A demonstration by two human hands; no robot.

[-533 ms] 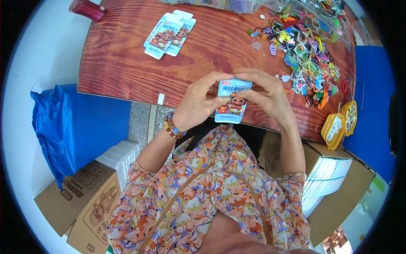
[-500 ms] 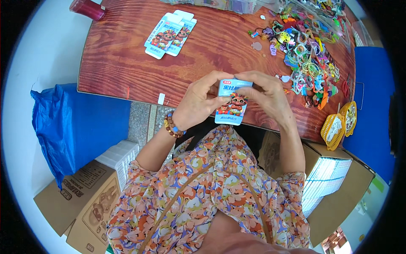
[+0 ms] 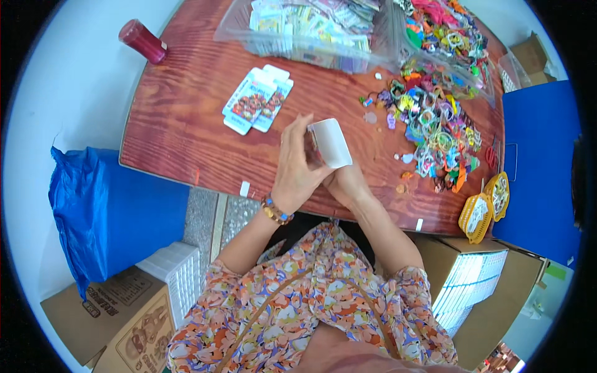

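Above the table's near edge, my left hand (image 3: 291,163) grips a small cardboard box (image 3: 331,143), its fingers along the left side and its thumb at the near corner. A plain white face of the box is turned up, and a printed side shows narrowly beside my left fingers. My right hand (image 3: 347,185) is closed at the near end of the same box; its fingers are mostly hidden beneath. Beyond my left hand, flat light-blue printed cartons (image 3: 252,104) lie overlapping on the wooden table (image 3: 193,118).
A clear plastic bin (image 3: 305,45) of packets stands at the back. Right of it spreads a pile of colourful bands and trinkets (image 3: 435,124). Yellow baskets (image 3: 476,217) sit at the right edge, a red jar (image 3: 143,41) far left. An open carton (image 3: 469,286) of boxes stands below right.
The box has been turned from its printed front to a white face. My right hand has shifted from its upper right side to its near end. The view takes in more of the table's far side.
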